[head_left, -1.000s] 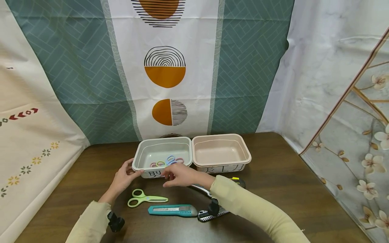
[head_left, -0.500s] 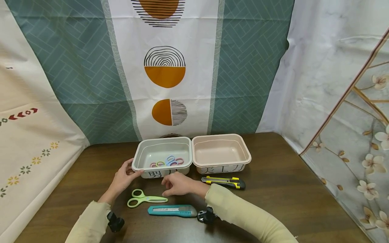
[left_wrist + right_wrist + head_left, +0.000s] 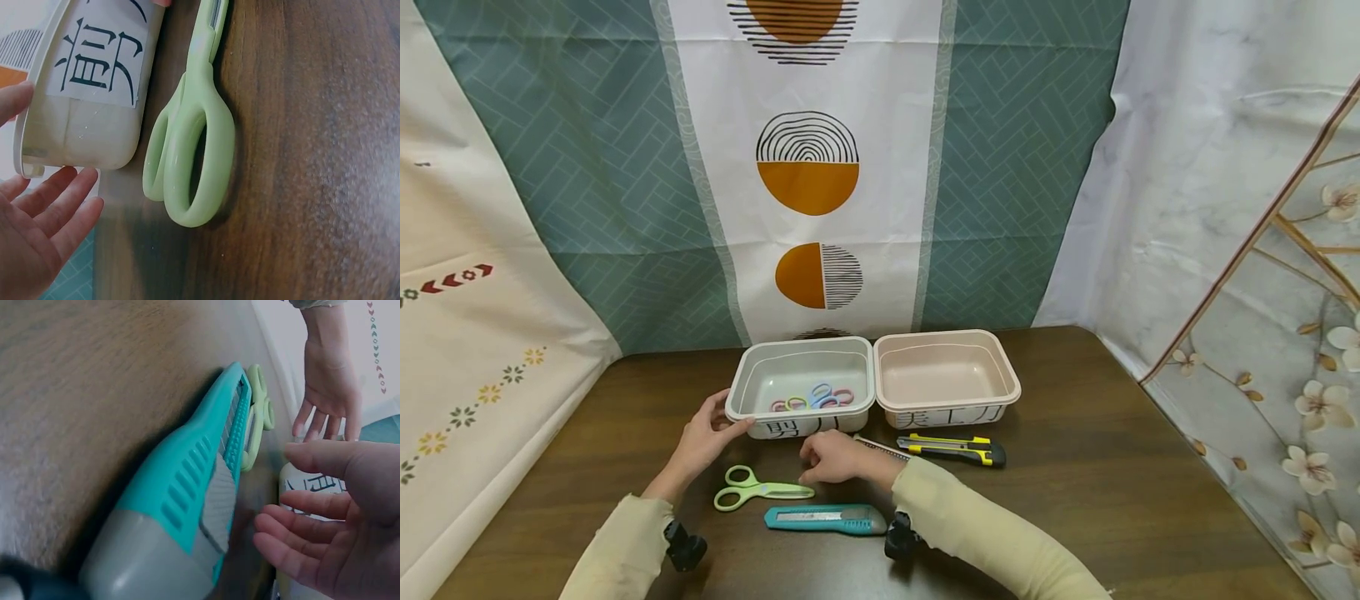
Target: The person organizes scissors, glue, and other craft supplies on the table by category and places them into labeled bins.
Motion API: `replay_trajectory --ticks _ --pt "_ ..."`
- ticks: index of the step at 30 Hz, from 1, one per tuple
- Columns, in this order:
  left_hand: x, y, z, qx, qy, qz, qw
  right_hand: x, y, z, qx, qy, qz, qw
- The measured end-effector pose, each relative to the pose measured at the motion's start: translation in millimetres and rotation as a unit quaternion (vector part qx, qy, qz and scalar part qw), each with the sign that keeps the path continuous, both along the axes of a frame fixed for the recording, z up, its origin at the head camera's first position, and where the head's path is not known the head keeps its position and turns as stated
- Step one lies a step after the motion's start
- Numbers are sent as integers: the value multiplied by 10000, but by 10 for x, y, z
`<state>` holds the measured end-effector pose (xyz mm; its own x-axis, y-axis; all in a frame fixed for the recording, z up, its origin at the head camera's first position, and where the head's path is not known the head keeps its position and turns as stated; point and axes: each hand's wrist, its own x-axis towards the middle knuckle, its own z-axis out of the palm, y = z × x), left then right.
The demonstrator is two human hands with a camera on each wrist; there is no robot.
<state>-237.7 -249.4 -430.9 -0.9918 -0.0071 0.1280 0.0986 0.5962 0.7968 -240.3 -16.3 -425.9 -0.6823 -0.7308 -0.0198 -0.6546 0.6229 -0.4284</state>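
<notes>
My left hand rests at the left front corner of a grey-white bin, its thumb on the front rim and its fingers along the end. Those fingers look straight in the left wrist view. Blue, pink and yellow-green scissors handles show inside this bin. Just in front of it is my right hand, fingers loosely bent, with nothing between thumb and fingertips in the right wrist view. Its fingertips are close to the blade end of light green scissors, which lie on the table. A teal utility knife lies in front of them.
A pink-beige bin stands against the grey-white one at its right. A yellow and black utility knife lies before it. Beside that, a thin silver knife is partly hidden behind my right arm. Cloths hang behind and beside the wooden table.
My right hand has come down from the grey-white bin's front toward the green scissors' tip. My right sleeve now covers the black-and-silver knife by the teal one. My left hand stays put.
</notes>
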Motion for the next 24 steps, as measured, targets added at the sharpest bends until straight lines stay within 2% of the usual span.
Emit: replay_trajectory --ticks 8,17,24 --pt "10 3 9 8 4 -8 10000 20 -69 -17 467 101 106 9988" --pt "21 11 -6 72 -55 -25 10000 63 -100 -32 479 -18 -72 9988" --pt "17 7 -7 62 1 -15 10000 85 -120 -53 572 487 -167 9970"
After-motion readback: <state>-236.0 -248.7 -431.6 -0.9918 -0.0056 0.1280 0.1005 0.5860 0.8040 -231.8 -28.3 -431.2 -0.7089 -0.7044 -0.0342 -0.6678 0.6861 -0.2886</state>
